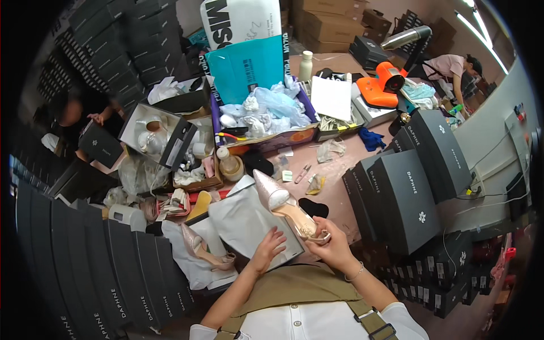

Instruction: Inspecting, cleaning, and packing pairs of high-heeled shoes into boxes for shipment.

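Pink shoe (pixel 280 205) gripped at the heel by right fingers (pixel 324 233). Left fingers (pixel 272 237) spread flat on paper (pixel 241 224) beneath. Best steadied firmly, paper kept smooth under the fingers.

Your right hand (pixel 334 246) holds the pointed shoe (pixel 283 205) over the tissue sheet (pixel 241 224); your left hand (pixel 266 249) rests on it. Its mate (pixel 205 252) lies left, stacked shoeboxes (pixel 408 198) right.

A pale pink pointed-toe shoe (pixel 281 205) with a glittery upper lay tilted, toe pointing up and away, its heel end held at the bottom. Under it lay a sheet of white wrapping paper (pixel 243 224), slightly creased, on the desk.
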Motion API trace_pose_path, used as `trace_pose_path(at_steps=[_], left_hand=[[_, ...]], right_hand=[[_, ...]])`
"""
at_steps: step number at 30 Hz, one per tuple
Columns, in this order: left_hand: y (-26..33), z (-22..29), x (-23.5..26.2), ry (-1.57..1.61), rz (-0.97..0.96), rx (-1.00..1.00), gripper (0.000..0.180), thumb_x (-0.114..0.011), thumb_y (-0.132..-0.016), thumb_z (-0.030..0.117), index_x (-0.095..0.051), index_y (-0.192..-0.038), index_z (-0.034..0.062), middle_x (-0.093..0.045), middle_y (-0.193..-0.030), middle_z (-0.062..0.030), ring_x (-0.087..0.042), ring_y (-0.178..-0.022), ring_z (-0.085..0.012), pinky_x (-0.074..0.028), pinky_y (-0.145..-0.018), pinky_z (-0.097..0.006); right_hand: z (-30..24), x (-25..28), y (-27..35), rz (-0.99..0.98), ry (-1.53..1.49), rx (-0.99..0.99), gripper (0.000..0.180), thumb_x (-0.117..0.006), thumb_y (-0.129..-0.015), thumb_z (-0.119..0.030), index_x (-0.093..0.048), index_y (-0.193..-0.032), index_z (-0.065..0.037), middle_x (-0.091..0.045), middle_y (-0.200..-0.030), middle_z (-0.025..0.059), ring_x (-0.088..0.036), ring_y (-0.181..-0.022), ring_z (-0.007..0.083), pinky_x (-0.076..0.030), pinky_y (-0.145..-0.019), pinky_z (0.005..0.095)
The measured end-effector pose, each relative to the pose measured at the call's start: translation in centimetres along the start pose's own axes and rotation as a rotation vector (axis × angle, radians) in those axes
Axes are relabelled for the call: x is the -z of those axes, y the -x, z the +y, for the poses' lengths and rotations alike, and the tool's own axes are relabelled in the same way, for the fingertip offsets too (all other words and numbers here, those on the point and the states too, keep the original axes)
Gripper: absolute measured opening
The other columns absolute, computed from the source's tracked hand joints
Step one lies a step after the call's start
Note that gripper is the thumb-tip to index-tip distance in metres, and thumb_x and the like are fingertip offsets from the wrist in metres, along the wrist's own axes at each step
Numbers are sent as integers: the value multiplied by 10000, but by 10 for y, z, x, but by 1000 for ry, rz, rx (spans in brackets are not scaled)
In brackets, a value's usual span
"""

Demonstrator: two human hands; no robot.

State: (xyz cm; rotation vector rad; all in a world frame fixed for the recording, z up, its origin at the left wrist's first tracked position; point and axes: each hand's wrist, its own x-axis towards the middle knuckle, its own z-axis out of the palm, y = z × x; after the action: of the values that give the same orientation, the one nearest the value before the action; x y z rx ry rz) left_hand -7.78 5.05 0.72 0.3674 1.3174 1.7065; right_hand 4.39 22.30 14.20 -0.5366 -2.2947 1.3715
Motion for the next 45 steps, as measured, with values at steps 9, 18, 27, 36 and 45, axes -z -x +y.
trace_pose_path(at_steps=[9, 18, 27, 36, 45], left_hand=[[22, 47, -2, 798, 324, 158, 822, -300, -840, 768, -472, -1245, 74, -581, -1107, -122, -597, -882, -241, -508, -734, -395], [25, 28, 11, 1003, 512, 206, 797, -305, -849, 754, -418, -1338, 135, -491, -1310, -104, -503, -1161, -285, -435, -936, -505], [14, 15, 48, 1203, 583, 198, 934, -238, -827, 783, -444, -1265, -16, -582, -1153, -163, -614, -911, -319, -550, -646, -369], [16, 31, 21, 926, 710, 50, 762, -316, -887, 706, -449, -1282, 68, -528, -1218, -92, -522, -1110, -259, -438, -937, -397], [34, 20, 12, 838, 794, 121, 757, -284, -892, 706, -452, -1295, 87, -517, -1206, -100, -561, -1047, -261, -481, -864, -454]], right_hand=[[-17, -55, -66, -576, 118, 265, 443, -733, -776, -281, -567, -1089, -16, -621, -995, 135, -644, -867, 269, -518, -691, 351], [31, -148, -83, -703, 459, 522, 293, -653, -779, -304, -547, -833, -36, -606, -748, 143, -633, -659, 314, -510, -578, 394], [62, -147, -139, -591, 541, 349, 211, -640, -755, -224, -557, -823, -42, -607, -761, 134, -628, -680, 323, -509, -607, 420], [13, -152, -115, -780, 313, 535, 162, -601, -780, -202, -555, -815, -51, -620, -797, 110, -639, -652, 289, -497, -538, 404], [23, -111, -62, -589, 358, 643, 145, -635, -729, -140, -583, -850, -78, -601, -699, 79, -617, -617, 267, -489, -533, 375]])
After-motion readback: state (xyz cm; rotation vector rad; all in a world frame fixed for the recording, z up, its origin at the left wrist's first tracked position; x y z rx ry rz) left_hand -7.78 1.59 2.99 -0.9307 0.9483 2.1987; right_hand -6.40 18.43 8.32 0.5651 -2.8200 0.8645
